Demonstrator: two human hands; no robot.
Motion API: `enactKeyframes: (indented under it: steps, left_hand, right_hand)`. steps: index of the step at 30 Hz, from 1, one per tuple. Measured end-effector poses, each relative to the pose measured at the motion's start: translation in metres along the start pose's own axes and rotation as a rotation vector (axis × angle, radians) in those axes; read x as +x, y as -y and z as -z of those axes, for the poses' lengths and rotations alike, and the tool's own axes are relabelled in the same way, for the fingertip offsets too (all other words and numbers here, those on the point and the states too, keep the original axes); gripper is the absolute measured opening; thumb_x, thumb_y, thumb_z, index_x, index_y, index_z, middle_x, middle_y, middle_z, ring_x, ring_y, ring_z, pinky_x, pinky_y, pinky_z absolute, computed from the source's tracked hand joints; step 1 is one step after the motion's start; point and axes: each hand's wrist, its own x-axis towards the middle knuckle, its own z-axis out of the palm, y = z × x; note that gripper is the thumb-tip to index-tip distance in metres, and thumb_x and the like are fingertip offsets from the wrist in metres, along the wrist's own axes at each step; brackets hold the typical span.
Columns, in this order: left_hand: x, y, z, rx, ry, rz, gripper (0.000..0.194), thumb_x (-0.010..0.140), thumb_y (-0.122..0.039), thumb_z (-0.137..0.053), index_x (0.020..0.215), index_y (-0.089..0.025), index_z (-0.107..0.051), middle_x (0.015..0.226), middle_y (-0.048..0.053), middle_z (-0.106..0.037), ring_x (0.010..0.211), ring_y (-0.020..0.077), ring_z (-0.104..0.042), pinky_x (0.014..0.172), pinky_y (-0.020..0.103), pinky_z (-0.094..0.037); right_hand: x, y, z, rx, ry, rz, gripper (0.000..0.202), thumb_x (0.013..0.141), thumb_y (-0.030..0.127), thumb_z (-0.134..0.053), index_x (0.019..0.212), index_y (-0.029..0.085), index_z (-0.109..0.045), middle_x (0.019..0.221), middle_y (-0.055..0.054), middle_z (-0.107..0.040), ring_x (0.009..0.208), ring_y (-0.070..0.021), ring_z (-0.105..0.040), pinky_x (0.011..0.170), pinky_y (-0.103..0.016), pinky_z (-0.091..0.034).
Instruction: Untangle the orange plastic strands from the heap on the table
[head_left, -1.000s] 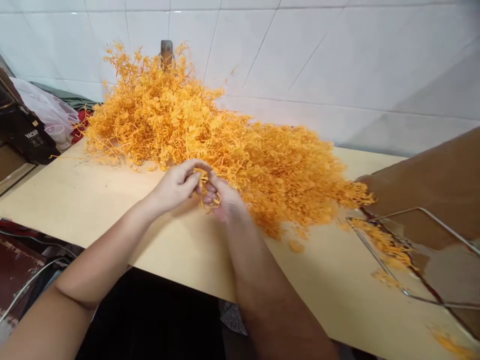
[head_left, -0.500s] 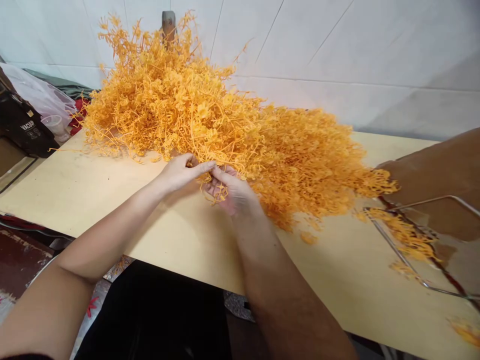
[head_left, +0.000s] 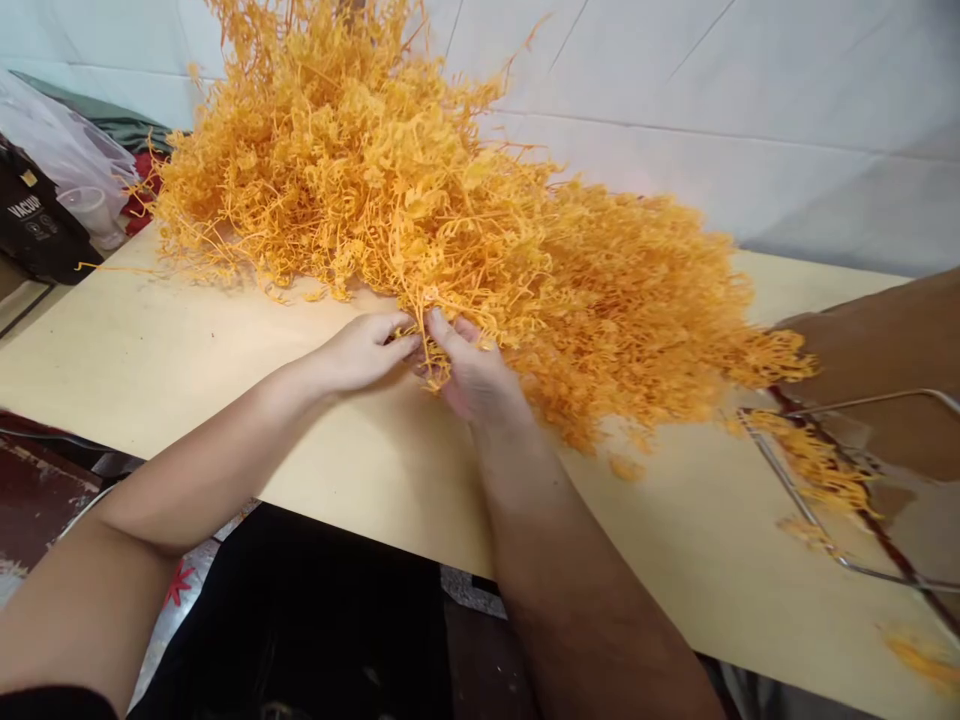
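A big heap of orange, curly, branching plastic-like pieces [head_left: 450, 200] covers the back of the table. At its front edge my left hand [head_left: 367, 350] is closed, its thumb and fingers pinching some of the orange strands. Just to the right, my right hand [head_left: 476, 370] is closed around a small orange sprig [head_left: 435, 365] that hangs between the two hands. The thumbs are a little apart. My left fingertips are partly hidden behind the strands, and the heap's lower stems blend in with the held piece.
The pale wooden table [head_left: 187, 370] runs across the view. At the right are a brown cardboard box [head_left: 892, 370] and a bent metal wire frame [head_left: 787, 490] with loose orange bits. A black box [head_left: 37, 225], clear plastic cup [head_left: 90, 210] and plastic bag [head_left: 60, 125] stand left. A tiled wall is behind.
My thumbs, which met before, have moved apart, with the left hand slightly lower left. The orange sprig now shows upright between them. The view has shifted slightly.
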Motion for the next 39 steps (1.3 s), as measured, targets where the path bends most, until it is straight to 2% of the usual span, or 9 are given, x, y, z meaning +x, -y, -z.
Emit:
enactKeyframes:
  steps: [4,12,17,23,27,32,34,37,39]
  left_hand:
    - [-0.007,-0.002,-0.005,0.18,0.033,-0.041,0.018,0.083,-0.024,-0.044,0.079,-0.013,-0.058,0.076,0.001,-0.06,0.071,0.0102,-0.053,0.071,0.024,-0.041]
    - [-0.017,-0.025,-0.006,0.432,0.105,0.033,0.029,0.084,-0.028,-0.041,0.061,-0.015,-0.054,0.053,-0.002,-0.049,0.055,0.0093,-0.042,0.062,0.023,-0.033]
    - [-0.02,-0.029,-0.002,0.306,0.116,0.09,0.032,0.083,-0.027,-0.044,0.053,-0.016,-0.048,0.048,-0.003,-0.043,0.049,0.0078,-0.038,0.057,0.022,-0.03]
    - [-0.022,-0.035,0.005,-0.006,0.221,0.247,0.031,0.084,-0.023,-0.042,0.056,-0.013,-0.051,0.046,-0.003,-0.042,0.042,0.0047,-0.033,0.05,0.021,-0.028]
    - [-0.021,-0.042,0.006,-0.079,0.214,0.357,0.031,0.083,-0.016,-0.043,0.053,-0.011,-0.051,0.044,-0.003,-0.042,0.041,0.0035,-0.034,0.046,0.019,-0.027]
    - [-0.023,-0.041,0.005,-0.152,0.181,0.374,0.034,0.083,-0.013,-0.043,0.051,-0.011,-0.05,0.041,-0.004,-0.041,0.038,0.0023,-0.033,0.044,0.018,-0.026]
    - [-0.031,-0.04,0.005,-0.197,0.226,0.388,0.032,0.083,-0.017,-0.046,0.052,-0.011,-0.051,0.042,-0.003,-0.044,0.038,0.0026,-0.035,0.044,0.018,-0.028]
    - [-0.05,-0.037,0.005,-0.258,0.398,0.393,0.029,0.081,-0.027,-0.052,0.057,-0.01,-0.057,0.05,0.001,-0.054,0.044,0.0045,-0.044,0.047,0.019,-0.034]
    - [-0.061,-0.035,0.007,-0.251,0.408,0.409,0.026,0.08,-0.03,-0.054,0.065,-0.01,-0.061,0.058,0.003,-0.059,0.05,0.0057,-0.049,0.05,0.018,-0.037]
  right_hand:
    - [-0.002,-0.002,0.003,-0.078,0.064,0.007,0.032,0.056,0.043,-0.075,0.068,0.019,-0.057,0.062,0.002,-0.058,0.056,-0.0105,-0.054,0.048,-0.024,-0.041]
    - [0.002,-0.009,0.002,-0.067,-0.08,0.072,0.025,0.054,0.032,-0.075,0.065,0.019,-0.058,0.059,0.002,-0.058,0.059,-0.013,-0.056,0.055,-0.028,-0.045]
    - [0.0,-0.011,-0.001,-0.033,-0.095,0.031,0.021,0.055,0.03,-0.073,0.063,0.019,-0.057,0.064,0.001,-0.061,0.068,-0.0152,-0.059,0.064,-0.03,-0.05]
    - [0.003,-0.012,-0.005,0.027,-0.137,0.024,0.018,0.055,0.024,-0.071,0.065,0.019,-0.058,0.068,0.002,-0.061,0.071,-0.0141,-0.06,0.068,-0.029,-0.051]
    - [0.005,-0.014,-0.008,0.018,-0.179,0.028,0.015,0.057,0.023,-0.069,0.066,0.019,-0.057,0.067,0.003,-0.061,0.069,-0.013,-0.06,0.069,-0.029,-0.051]
    - [0.01,-0.017,-0.01,0.033,-0.22,0.027,0.015,0.057,0.022,-0.068,0.065,0.019,-0.056,0.068,0.002,-0.062,0.071,-0.0127,-0.06,0.068,-0.027,-0.051]
    - [0.015,-0.017,-0.005,0.049,-0.261,0.031,0.018,0.057,0.023,-0.068,0.068,0.02,-0.054,0.07,0.003,-0.062,0.072,-0.0117,-0.06,0.064,-0.024,-0.05]
    - [0.021,-0.014,0.006,0.067,-0.318,0.009,0.026,0.057,0.028,-0.069,0.076,0.022,-0.053,0.073,0.005,-0.06,0.064,-0.0089,-0.057,0.048,-0.02,-0.042]
    - [0.021,-0.011,0.012,0.091,-0.296,-0.003,0.031,0.056,0.032,-0.071,0.078,0.023,-0.052,0.072,0.006,-0.058,0.057,-0.0068,-0.053,0.041,-0.018,-0.034]
